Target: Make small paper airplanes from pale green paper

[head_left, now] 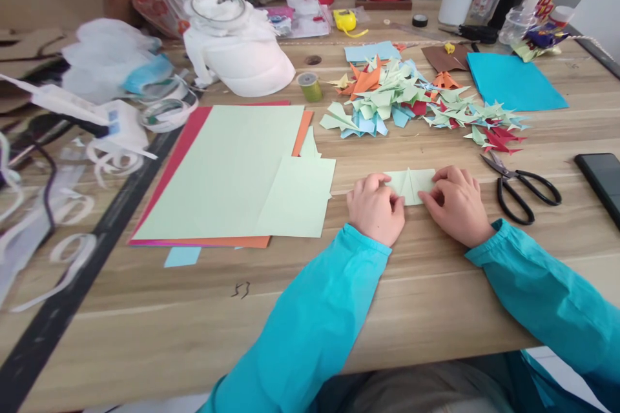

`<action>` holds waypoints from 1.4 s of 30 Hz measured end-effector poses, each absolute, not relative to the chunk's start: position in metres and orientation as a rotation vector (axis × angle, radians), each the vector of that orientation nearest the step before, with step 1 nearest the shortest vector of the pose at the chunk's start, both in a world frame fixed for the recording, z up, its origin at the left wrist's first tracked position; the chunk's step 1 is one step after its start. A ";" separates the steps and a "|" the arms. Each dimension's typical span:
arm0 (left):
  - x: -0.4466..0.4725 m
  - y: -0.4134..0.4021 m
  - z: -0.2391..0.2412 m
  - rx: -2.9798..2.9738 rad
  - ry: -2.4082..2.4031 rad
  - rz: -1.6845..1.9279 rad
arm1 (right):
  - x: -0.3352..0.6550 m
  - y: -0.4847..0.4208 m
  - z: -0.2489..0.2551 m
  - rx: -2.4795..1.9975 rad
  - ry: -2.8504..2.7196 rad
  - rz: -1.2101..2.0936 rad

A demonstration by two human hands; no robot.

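A pale green piece of folded paper lies flat on the table, creased, with a small pointed ridge standing near its middle. My left hand holds its left end, fingers curled and thumb pressed near the paper. At the opposite end, my right hand pinches the paper between thumb and bent fingers. Parts of both paper ends are covered by my fingers. Black-handled scissors lie beside my right hand, blades slightly apart. Left of my left hand rests a square pale green sheet, partly over a larger stack of coloured paper.
Behind my hands lies a pile of folded paper pieces in several colours. A blue square of paper and a phone sit to the right. A spool, a white cap and a glue gun stand leftward.
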State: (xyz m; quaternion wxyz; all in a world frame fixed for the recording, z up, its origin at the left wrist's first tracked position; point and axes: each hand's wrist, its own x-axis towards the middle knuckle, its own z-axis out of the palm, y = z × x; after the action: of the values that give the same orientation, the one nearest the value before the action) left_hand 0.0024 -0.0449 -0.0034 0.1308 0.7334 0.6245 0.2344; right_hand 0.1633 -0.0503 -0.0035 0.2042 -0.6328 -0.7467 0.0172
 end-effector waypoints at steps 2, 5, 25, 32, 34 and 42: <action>0.003 -0.045 -0.004 2.131 1.815 0.687 | 0.163 -0.050 -0.003 -1.764 -2.079 0.052; 0.003 -0.046 -0.004 2.127 1.819 0.704 | 0.163 -0.050 -0.004 -1.759 -2.073 0.049; 0.005 -0.046 0.001 2.084 1.843 0.674 | 0.162 -0.051 -0.004 -1.746 -2.078 -0.002; 0.004 -0.046 0.000 2.104 1.835 0.677 | 0.160 -0.051 -0.002 -1.791 -2.088 0.005; 0.003 -0.046 -0.001 2.113 1.833 0.673 | 0.160 -0.051 -0.002 -1.781 -2.087 0.005; 0.003 -0.047 0.003 2.150 1.841 0.615 | 0.161 -0.052 -0.001 -1.763 -2.092 0.035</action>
State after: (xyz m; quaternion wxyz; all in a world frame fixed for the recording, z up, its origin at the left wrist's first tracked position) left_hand 0.0029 -0.0474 0.0027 0.1224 0.7366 0.6308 0.2108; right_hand 0.1614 -0.0522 -0.0014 0.2013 -0.6311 -0.7490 0.0125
